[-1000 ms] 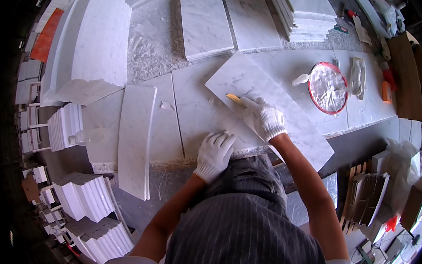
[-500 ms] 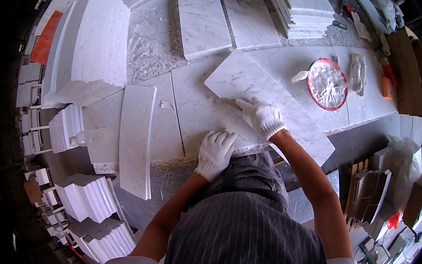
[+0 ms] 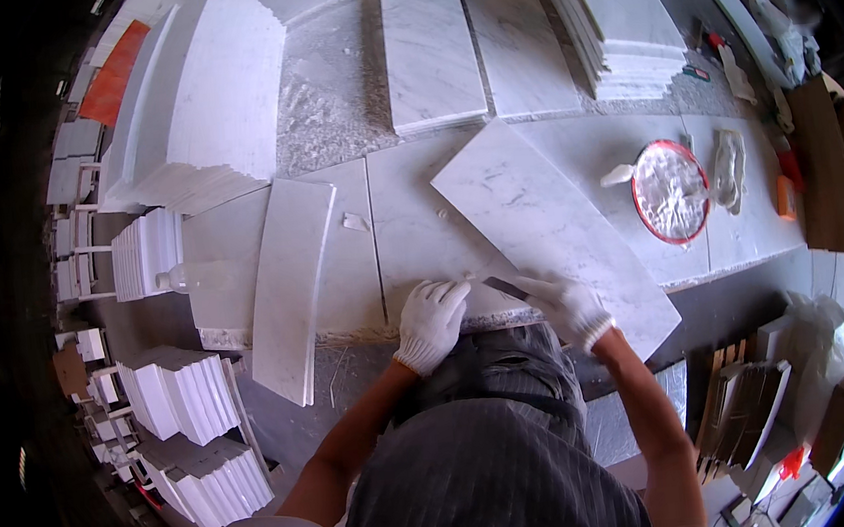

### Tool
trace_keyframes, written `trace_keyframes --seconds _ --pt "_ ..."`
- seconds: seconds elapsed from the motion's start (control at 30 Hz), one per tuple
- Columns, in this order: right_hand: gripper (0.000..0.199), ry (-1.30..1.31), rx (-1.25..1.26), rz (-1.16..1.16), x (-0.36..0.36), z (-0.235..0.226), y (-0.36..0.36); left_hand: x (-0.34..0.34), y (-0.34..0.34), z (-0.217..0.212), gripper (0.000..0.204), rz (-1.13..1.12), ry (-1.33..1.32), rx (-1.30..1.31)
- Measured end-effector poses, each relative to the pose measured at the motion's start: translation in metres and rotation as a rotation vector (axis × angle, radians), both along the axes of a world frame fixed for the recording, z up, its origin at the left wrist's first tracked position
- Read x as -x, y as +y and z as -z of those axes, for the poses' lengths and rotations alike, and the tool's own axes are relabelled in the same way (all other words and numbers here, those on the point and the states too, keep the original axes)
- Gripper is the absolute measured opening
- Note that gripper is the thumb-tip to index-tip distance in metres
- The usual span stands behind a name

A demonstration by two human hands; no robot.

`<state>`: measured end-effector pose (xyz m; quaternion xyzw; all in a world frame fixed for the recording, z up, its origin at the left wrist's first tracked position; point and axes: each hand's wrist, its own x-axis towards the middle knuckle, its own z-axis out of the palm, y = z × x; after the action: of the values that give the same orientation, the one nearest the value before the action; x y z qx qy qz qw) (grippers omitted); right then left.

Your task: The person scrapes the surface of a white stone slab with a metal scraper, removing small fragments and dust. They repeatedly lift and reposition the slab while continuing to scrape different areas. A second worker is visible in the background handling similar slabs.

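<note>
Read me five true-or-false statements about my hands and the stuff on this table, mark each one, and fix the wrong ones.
1. The right hand holds a flat blade. True.
2. The left hand is gripping the bottle. False: the bottle is well apart from it, off to the left.
3. The red-rimmed tub is to the right of the slanted slab. True.
4. Both hands are bare. False: both wear white gloves.
5. The brown cardboard box is at the left end of the table. False: the box is at the right end of the table.
</note>
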<state>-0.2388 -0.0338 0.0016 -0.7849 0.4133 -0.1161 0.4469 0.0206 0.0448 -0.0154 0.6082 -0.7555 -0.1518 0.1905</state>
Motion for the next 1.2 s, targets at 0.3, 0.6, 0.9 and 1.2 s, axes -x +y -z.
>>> trace_keyframes --seconds 0.3,0.6,0.9,1.2 --pt "0.04 -0.138 -0.097 0.542 0.052 0.022 0.058 0.024 -0.035 -0.009 0.051 0.028 -0.203 0.038" --pt "0.042 -0.144 -0.043 0.637 0.046 0.02 0.062 0.036 -0.06 -0.006 0.053 0.103 -0.331 -0.018" --pt "0.045 -0.157 -0.029 0.656 0.046 0.028 0.066 0.025 -0.062 -0.011 0.044 0.059 -0.343 -0.041" --pt "0.042 -0.108 -0.007 0.66 0.042 0.027 0.063 -0.097 -0.07 0.016 0.038 -0.771 -0.458 -0.019"
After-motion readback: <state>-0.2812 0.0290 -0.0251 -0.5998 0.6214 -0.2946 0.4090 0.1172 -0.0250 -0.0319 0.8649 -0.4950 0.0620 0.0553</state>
